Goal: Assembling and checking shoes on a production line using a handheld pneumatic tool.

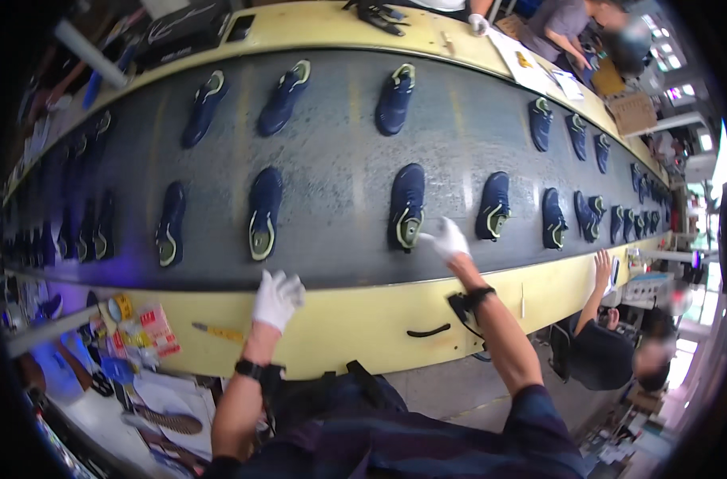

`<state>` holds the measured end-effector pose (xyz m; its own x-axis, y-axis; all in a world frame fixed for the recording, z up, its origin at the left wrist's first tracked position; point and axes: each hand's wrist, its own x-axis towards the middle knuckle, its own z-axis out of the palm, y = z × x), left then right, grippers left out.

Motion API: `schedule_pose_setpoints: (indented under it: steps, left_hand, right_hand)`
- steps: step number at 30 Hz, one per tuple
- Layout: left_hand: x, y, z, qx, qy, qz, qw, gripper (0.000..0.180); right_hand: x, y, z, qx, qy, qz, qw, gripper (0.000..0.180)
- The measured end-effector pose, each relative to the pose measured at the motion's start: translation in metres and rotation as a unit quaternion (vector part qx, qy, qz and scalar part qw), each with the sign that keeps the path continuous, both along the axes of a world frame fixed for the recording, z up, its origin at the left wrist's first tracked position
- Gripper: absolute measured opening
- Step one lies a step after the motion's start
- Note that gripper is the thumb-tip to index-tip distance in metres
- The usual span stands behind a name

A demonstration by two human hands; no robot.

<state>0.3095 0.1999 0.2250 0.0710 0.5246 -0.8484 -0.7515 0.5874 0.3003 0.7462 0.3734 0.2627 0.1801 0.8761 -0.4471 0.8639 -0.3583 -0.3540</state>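
Right hand: the white-gloved right hand is stretched out, right of the frame centre, over the wide dark grey conveyor belt; its fingers are touching the heel of a dark navy sports shoe with a pale green-yellow heel rim. It cannot be told if the heel is pinched or only touched.
Left hand: the white-gloved left hand is seen lower centre, at the near edge of the belt; the fingers are loosely curled and nothing is held.
Place of the shoe: it lies in the near row on the belt, heel towards the person, between similar navy shoes, one at the left and one at the right.
Far row: more navy shoes are lying in the upper part of the frame.
Risk: if the heel is only tipped by the fingers, the shoe could be turned or pushed against its neighbour.
Second risk: the reach is long, so the grip may slip off the heel.
Labels and packages: red and yellow printed cards are lying lower left on the pale yellow worktop border; a yellow pen-like tool is near them; a brown cardboard box is seen upper right.
Other persons: a seated person in dark clothes is at the lower right.
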Motion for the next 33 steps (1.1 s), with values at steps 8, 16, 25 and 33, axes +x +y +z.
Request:
schedule_pose_setpoints:
  steps: [8,16,25,33]
  left_hand:
    - [0.091,-0.024,0.065,0.057,0.164,-0.293,0.940,0.066]
    - [0.217,0.003,0.136,0.291,0.415,-0.540,0.672,0.092]
    - [0.243,-0.072,0.049,0.230,0.629,-0.606,0.429,0.116]
    - [0.261,-0.093,0.044,0.288,0.707,-0.542,0.351,0.118]
  right_hand:
    - [-0.078,-0.010,-0.074,-0.010,0.371,-0.268,0.889,0.066]
    - [-0.061,-0.204,0.019,-0.075,0.705,-0.418,0.568,0.047]
    - [0.024,-0.282,-0.014,-0.037,0.394,-0.154,0.906,0.052]
    - [0.047,-0.237,-0.012,0.059,0.300,-0.175,0.936,0.053]
